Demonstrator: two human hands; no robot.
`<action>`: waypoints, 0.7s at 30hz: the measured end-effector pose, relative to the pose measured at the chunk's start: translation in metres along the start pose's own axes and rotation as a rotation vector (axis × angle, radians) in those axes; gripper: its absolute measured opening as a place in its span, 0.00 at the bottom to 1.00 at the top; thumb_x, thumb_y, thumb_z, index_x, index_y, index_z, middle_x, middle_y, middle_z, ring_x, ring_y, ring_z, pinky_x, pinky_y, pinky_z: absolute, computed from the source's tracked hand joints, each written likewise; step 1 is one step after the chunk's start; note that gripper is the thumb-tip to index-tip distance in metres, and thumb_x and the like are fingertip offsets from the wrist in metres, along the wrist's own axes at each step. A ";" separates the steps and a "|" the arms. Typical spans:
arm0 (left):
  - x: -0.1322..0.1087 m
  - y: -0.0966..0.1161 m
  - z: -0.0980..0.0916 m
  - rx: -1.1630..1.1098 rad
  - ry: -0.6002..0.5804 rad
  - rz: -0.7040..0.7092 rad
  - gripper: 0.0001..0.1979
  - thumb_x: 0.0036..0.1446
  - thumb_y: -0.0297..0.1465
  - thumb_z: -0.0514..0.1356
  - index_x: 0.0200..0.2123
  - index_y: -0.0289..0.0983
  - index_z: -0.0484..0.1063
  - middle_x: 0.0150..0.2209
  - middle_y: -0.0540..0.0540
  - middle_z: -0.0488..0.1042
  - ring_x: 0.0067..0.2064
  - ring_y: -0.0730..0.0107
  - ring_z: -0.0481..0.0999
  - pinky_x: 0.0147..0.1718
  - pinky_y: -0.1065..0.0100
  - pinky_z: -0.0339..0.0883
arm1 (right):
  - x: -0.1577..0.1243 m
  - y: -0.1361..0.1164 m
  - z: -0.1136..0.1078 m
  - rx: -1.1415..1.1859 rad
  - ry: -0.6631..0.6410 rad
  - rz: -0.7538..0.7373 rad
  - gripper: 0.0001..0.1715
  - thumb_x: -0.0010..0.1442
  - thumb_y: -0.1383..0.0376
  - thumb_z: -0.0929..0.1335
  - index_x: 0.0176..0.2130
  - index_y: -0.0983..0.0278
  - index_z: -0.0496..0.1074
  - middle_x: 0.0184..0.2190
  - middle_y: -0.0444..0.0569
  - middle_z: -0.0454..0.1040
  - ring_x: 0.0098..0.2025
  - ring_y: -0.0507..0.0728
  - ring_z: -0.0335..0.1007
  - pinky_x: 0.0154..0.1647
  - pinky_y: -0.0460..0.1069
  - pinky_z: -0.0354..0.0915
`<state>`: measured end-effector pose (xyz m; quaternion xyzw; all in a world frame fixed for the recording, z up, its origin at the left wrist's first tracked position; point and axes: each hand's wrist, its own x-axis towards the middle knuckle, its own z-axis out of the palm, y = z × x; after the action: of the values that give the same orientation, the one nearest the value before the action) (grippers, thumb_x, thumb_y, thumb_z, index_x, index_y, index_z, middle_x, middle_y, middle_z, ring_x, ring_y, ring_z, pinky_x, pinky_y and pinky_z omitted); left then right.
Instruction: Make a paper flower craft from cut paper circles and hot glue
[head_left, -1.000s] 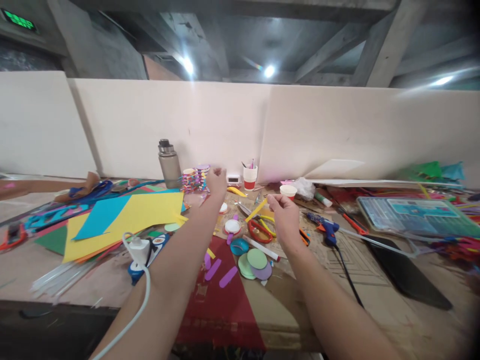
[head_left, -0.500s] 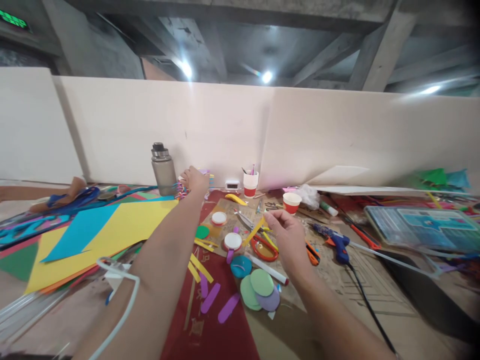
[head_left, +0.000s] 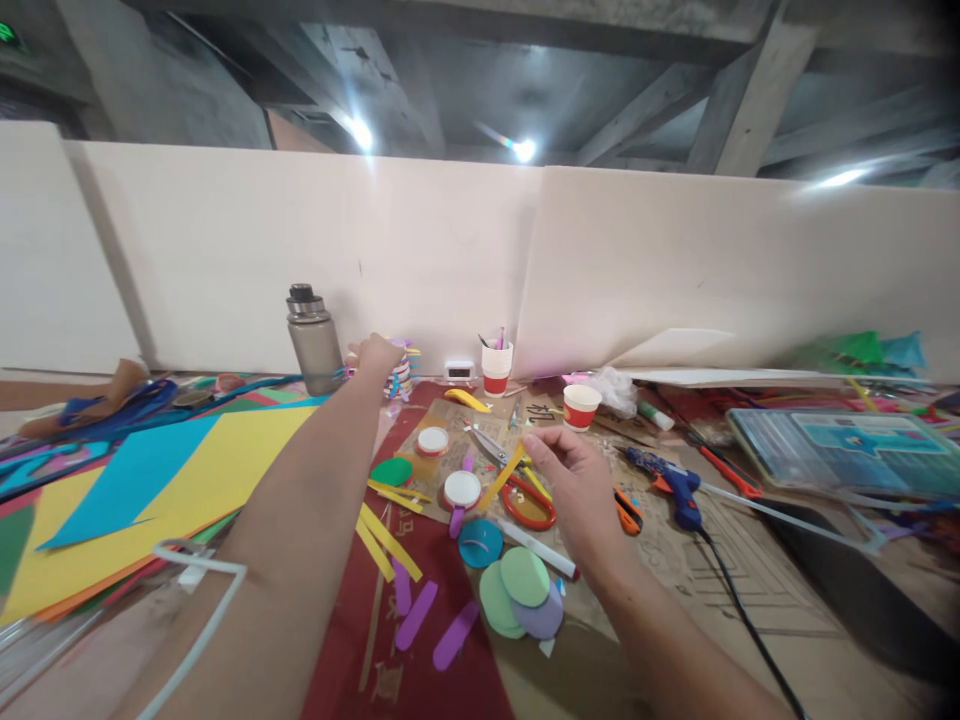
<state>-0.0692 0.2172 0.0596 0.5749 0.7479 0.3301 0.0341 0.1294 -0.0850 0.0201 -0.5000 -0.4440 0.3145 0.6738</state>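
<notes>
My right hand (head_left: 566, 470) pinches a yellow paper strip (head_left: 501, 478) above the orange-handled scissors (head_left: 529, 505). Stretched far forward, my left hand (head_left: 375, 355) is at a striped, many-coloured object (head_left: 400, 378) beside the grey bottle (head_left: 313, 345); its fingers are mostly hidden. White-topped round pieces (head_left: 461, 489) lie between my arms. Nearer to me are a blue disc (head_left: 480, 543), light green discs (head_left: 525, 577), purple strips (head_left: 455, 635) and more yellow strips (head_left: 386, 540).
Coloured paper sheets (head_left: 225, 470) spread at the left. A blue glue gun (head_left: 682, 492) with its cord, an orange cutter (head_left: 627, 512) and a clear plastic case (head_left: 847, 450) lie right. Paper cups (head_left: 497, 368) stand at the back. Another person's hand (head_left: 112, 390) shows far left.
The view has turned slightly right. My left hand has shifted at the striped object, which now shows more. My right hand still holds the yellow strip.
</notes>
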 end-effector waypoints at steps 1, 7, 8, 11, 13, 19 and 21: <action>-0.001 -0.001 -0.002 0.001 -0.001 0.011 0.19 0.47 0.40 0.66 0.37 0.31 0.72 0.44 0.30 0.75 0.58 0.35 0.63 0.51 0.43 0.56 | 0.000 0.000 0.000 -0.003 0.001 0.003 0.16 0.51 0.53 0.72 0.28 0.63 0.72 0.24 0.43 0.72 0.28 0.52 0.65 0.30 0.47 0.62; -0.009 -0.009 -0.005 -0.076 0.133 0.118 0.22 0.45 0.36 0.68 0.45 0.36 0.73 0.48 0.34 0.75 0.57 0.40 0.65 0.52 0.44 0.59 | -0.001 -0.003 0.001 -0.031 0.001 -0.002 0.18 0.51 0.51 0.71 0.27 0.63 0.72 0.23 0.43 0.71 0.27 0.52 0.64 0.30 0.47 0.61; -0.010 -0.010 -0.004 -0.102 0.166 0.139 0.24 0.47 0.36 0.67 0.48 0.37 0.72 0.51 0.35 0.74 0.58 0.42 0.64 0.53 0.46 0.59 | -0.001 -0.002 0.001 -0.032 0.000 -0.007 0.18 0.51 0.51 0.71 0.27 0.63 0.72 0.23 0.43 0.71 0.28 0.52 0.64 0.30 0.47 0.61; -0.017 -0.011 -0.002 -0.230 0.274 0.197 0.33 0.49 0.33 0.66 0.59 0.37 0.64 0.59 0.37 0.68 0.61 0.49 0.62 0.58 0.52 0.57 | -0.002 -0.001 0.001 -0.028 -0.018 -0.021 0.17 0.51 0.51 0.71 0.27 0.63 0.72 0.24 0.43 0.70 0.28 0.52 0.63 0.31 0.47 0.61; -0.024 -0.010 -0.001 -0.310 0.302 0.213 0.35 0.50 0.32 0.66 0.61 0.37 0.61 0.60 0.38 0.66 0.62 0.52 0.62 0.59 0.54 0.57 | -0.002 0.000 0.001 -0.021 -0.029 -0.024 0.17 0.51 0.51 0.71 0.27 0.63 0.72 0.24 0.43 0.70 0.28 0.52 0.63 0.31 0.47 0.61; -0.042 -0.007 -0.003 -0.463 0.356 0.286 0.32 0.48 0.29 0.67 0.58 0.34 0.64 0.58 0.37 0.66 0.62 0.57 0.63 0.61 0.62 0.56 | -0.003 -0.002 0.003 -0.004 -0.036 -0.016 0.17 0.50 0.51 0.71 0.27 0.63 0.72 0.24 0.43 0.71 0.29 0.53 0.64 0.32 0.48 0.62; -0.044 -0.006 -0.003 -0.502 0.356 0.280 0.31 0.49 0.30 0.67 0.57 0.35 0.65 0.57 0.38 0.67 0.62 0.58 0.64 0.61 0.62 0.57 | -0.003 -0.003 0.004 -0.004 -0.035 -0.011 0.18 0.50 0.51 0.72 0.27 0.63 0.72 0.24 0.43 0.70 0.28 0.53 0.64 0.32 0.48 0.62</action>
<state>-0.0608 0.1762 0.0444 0.5791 0.5512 0.6007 -0.0020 0.1249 -0.0871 0.0221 -0.4935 -0.4591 0.3187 0.6665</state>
